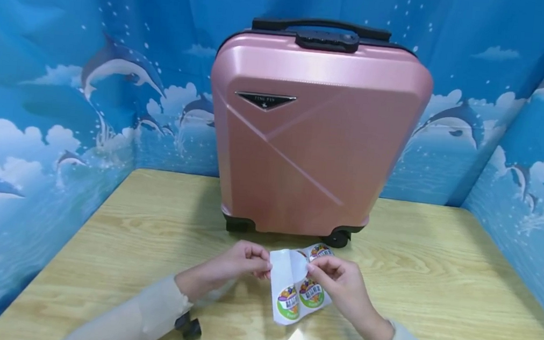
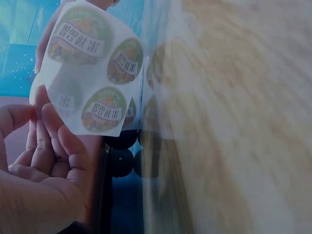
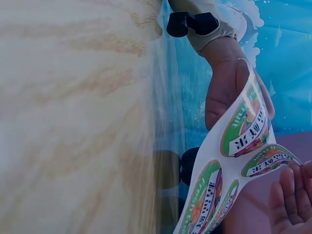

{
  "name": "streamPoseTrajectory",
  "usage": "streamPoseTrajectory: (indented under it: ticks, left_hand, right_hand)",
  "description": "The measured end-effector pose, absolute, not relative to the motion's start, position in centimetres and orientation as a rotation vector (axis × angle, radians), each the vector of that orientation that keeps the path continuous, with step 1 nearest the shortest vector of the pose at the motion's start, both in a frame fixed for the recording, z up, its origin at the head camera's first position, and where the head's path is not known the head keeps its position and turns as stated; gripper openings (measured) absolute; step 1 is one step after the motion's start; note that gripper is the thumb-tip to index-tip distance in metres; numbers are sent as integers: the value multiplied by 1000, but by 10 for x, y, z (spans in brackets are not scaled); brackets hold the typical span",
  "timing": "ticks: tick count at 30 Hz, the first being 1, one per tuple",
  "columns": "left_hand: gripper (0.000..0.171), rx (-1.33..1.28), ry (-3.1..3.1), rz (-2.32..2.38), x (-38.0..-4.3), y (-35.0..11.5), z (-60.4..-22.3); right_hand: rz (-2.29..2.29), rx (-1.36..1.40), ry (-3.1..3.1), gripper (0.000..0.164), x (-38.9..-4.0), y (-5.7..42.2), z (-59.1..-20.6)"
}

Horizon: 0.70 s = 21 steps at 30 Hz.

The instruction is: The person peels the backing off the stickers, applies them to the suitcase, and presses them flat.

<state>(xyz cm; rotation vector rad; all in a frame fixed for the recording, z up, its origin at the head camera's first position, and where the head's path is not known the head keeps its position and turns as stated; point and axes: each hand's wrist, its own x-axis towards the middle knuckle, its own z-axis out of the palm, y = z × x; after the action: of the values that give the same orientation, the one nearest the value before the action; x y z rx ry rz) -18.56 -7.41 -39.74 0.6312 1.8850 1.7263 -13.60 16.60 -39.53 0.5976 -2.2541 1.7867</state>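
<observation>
A white sheet of round fruit stickers (image 1: pixel 288 302) is held up between both hands, in front of the suitcase. My left hand (image 1: pixel 244 260) pinches the sheet's left edge between thumb and fingertips. At its upper part, one round sticker (image 1: pixel 299 266) is bent up from the sheet, white back showing. The edge of that sticker is pinched by my right hand (image 1: pixel 340 281). In the right wrist view the lifted sticker (image 3: pixel 269 161) stretches from the sheet to the right fingertips (image 3: pixel 297 178). Printed labels (image 2: pixel 102 109) face the left wrist camera.
A pink hard-shell suitcase (image 1: pixel 302 156) with a black handle stands upright on the wood-grain table (image 1: pixel 150 224), close behind the hands. Blue dolphin-print curtains (image 1: pixel 176 48) surround the table at the back and sides. Black wrist mounts (image 1: pixel 188 327) sit under both forearms.
</observation>
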Motion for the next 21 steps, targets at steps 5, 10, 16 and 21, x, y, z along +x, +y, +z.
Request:
streamPoseTrajectory:
  ticks: [5,10,16,21]
  left_hand:
    - [16,638,1884,1691,-188,-77,-396]
    - [15,642,1894,1681,-191,-79,-397]
    - [13,611,1919,1693,-192,-83,-400]
    - [13,594,1934,1687,-193,-85,-401]
  right_hand:
    - [1785,595,-2238,4,-137,169,-395]
    - [1771,582,-2245,5,-139,172,-393]
    - [1780,498,-2302,7,-142,175,-388]
    - [1818,457,-2327,10,-142,177,-388]
